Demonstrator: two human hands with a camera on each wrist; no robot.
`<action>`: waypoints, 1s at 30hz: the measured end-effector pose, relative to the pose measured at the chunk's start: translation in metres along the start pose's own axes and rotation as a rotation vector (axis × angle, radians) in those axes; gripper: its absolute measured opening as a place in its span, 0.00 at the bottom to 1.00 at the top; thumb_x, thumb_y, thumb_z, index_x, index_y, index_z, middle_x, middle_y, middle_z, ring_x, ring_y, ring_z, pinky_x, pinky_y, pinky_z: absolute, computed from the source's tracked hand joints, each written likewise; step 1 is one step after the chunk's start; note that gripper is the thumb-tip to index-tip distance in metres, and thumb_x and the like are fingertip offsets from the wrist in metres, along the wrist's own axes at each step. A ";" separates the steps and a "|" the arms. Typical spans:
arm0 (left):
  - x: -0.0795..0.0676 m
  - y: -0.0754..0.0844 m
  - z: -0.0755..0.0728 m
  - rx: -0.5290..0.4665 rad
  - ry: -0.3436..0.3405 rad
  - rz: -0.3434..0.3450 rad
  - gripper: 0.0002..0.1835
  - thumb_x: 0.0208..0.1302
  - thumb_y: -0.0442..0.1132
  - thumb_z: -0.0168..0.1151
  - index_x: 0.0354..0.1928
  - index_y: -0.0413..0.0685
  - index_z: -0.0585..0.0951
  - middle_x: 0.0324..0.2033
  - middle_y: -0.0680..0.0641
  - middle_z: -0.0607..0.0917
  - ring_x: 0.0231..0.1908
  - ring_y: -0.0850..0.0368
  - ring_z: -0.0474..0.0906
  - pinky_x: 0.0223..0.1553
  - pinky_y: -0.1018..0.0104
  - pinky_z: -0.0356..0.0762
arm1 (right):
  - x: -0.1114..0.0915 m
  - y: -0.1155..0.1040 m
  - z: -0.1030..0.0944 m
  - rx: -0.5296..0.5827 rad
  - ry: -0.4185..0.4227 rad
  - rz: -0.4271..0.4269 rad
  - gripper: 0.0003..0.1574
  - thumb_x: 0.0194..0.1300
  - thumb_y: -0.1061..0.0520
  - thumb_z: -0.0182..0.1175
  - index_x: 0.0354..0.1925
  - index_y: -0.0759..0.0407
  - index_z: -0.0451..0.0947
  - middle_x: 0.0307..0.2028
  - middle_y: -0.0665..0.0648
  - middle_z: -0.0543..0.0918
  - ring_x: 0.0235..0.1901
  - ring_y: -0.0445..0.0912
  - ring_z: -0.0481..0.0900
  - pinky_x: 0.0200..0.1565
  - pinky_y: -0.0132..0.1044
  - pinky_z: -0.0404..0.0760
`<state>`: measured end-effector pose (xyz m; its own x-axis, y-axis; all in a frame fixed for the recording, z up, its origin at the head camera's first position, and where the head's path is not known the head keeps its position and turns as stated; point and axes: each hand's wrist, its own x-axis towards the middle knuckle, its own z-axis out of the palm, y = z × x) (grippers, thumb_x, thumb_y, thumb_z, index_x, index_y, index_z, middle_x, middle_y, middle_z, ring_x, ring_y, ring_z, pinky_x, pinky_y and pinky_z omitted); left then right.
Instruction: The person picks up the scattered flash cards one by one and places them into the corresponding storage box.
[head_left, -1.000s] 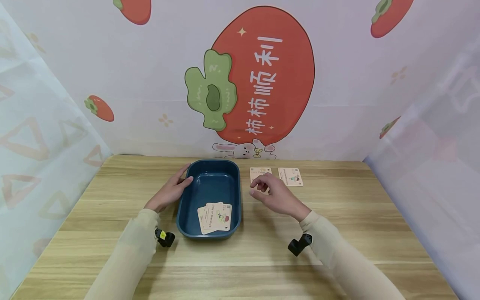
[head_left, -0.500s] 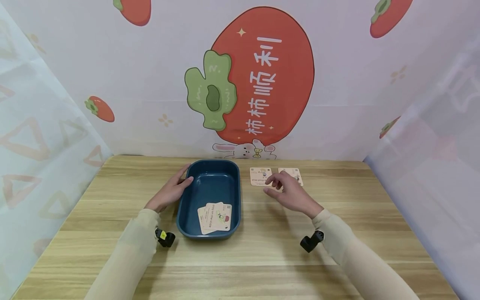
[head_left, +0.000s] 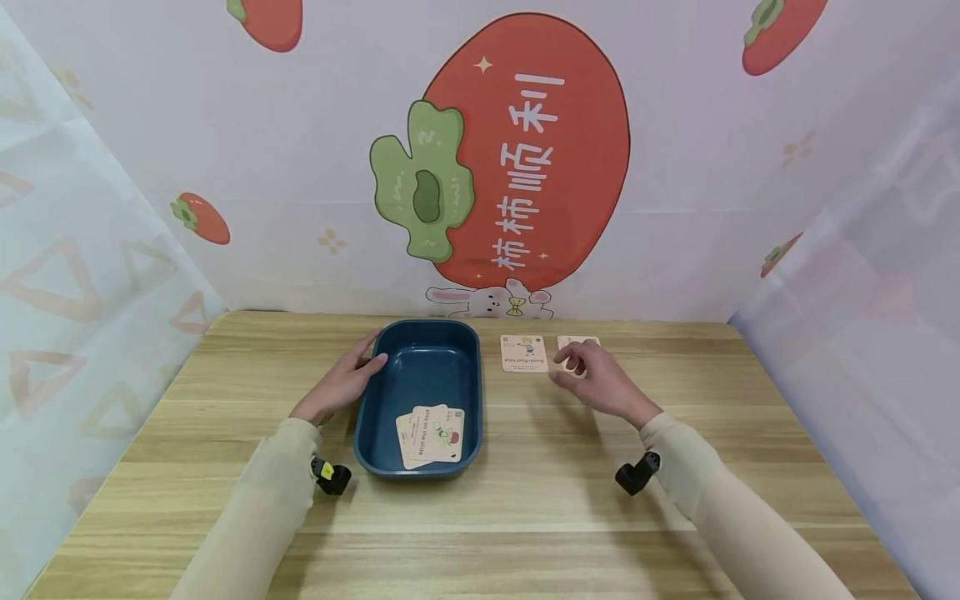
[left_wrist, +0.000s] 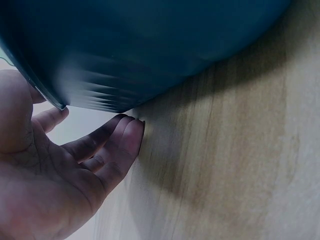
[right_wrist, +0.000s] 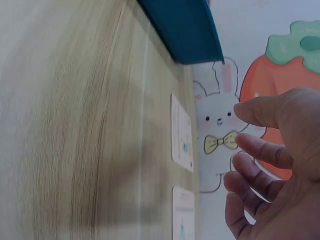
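A: What has been changed?
B: The right hand [head_left: 606, 385] has been shifted toward the right-hand card [head_left: 576, 339] on the surface [head_left: 525, 517]; its fingers [right_wrist: 265, 151] are half-curled, empty. No card is lifted.
A: The blue tray [head_left: 427, 367]?
B: Gripped by the left hand [head_left: 341, 385].

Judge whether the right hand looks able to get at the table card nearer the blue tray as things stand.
Probably yes: the right hand holds nothing and hovers close beside that card, which lies flat with nothing on top. The blue tray stands apart, on the card's other side.
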<state>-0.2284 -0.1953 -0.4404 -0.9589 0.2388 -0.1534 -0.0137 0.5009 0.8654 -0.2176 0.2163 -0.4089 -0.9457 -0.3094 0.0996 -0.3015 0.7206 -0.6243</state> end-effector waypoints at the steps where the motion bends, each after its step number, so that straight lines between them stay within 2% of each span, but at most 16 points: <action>1: 0.000 0.000 0.000 0.000 0.000 0.000 0.35 0.83 0.51 0.42 0.82 0.55 0.44 0.76 0.30 0.54 0.72 0.29 0.58 0.67 0.32 0.61 | 0.001 0.002 0.000 -0.003 0.001 0.004 0.16 0.67 0.57 0.67 0.48 0.66 0.81 0.37 0.59 0.76 0.37 0.51 0.73 0.41 0.43 0.74; 3: 0.000 0.000 0.000 0.001 0.000 0.001 0.35 0.83 0.51 0.42 0.82 0.55 0.44 0.76 0.31 0.54 0.72 0.29 0.57 0.67 0.32 0.61 | 0.003 0.006 -0.002 -0.012 0.003 0.011 0.16 0.67 0.57 0.67 0.47 0.67 0.81 0.36 0.58 0.76 0.36 0.50 0.72 0.45 0.46 0.73; 8: -0.001 0.000 0.000 0.001 -0.002 0.001 0.35 0.83 0.52 0.43 0.82 0.55 0.44 0.76 0.30 0.55 0.72 0.29 0.58 0.67 0.32 0.61 | 0.005 0.015 -0.006 -0.022 0.001 0.047 0.17 0.66 0.57 0.68 0.47 0.68 0.80 0.35 0.59 0.76 0.36 0.51 0.72 0.46 0.47 0.72; 10: -0.001 0.000 0.000 0.001 -0.004 0.002 0.35 0.83 0.52 0.42 0.82 0.54 0.44 0.76 0.30 0.55 0.71 0.29 0.59 0.67 0.33 0.61 | 0.007 0.019 -0.006 -0.030 -0.004 0.069 0.18 0.66 0.57 0.68 0.49 0.69 0.80 0.36 0.60 0.77 0.37 0.52 0.73 0.41 0.44 0.73; 22: 0.000 0.000 0.000 -0.003 -0.001 0.009 0.35 0.82 0.52 0.43 0.82 0.54 0.45 0.77 0.32 0.51 0.72 0.29 0.57 0.67 0.33 0.60 | 0.015 0.041 -0.010 -0.044 -0.021 0.128 0.23 0.66 0.54 0.68 0.50 0.71 0.79 0.39 0.62 0.79 0.40 0.54 0.75 0.41 0.44 0.75; 30: -0.001 0.001 0.000 -0.007 0.001 0.018 0.35 0.83 0.51 0.43 0.82 0.55 0.44 0.77 0.31 0.53 0.72 0.28 0.57 0.67 0.32 0.61 | 0.023 0.057 -0.013 -0.074 -0.029 0.185 0.26 0.64 0.54 0.70 0.51 0.73 0.78 0.39 0.64 0.80 0.39 0.54 0.76 0.39 0.44 0.77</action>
<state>-0.2271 -0.1955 -0.4395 -0.9592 0.2470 -0.1376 0.0015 0.4909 0.8712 -0.2579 0.2583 -0.4323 -0.9822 -0.1847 -0.0346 -0.1322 0.8099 -0.5715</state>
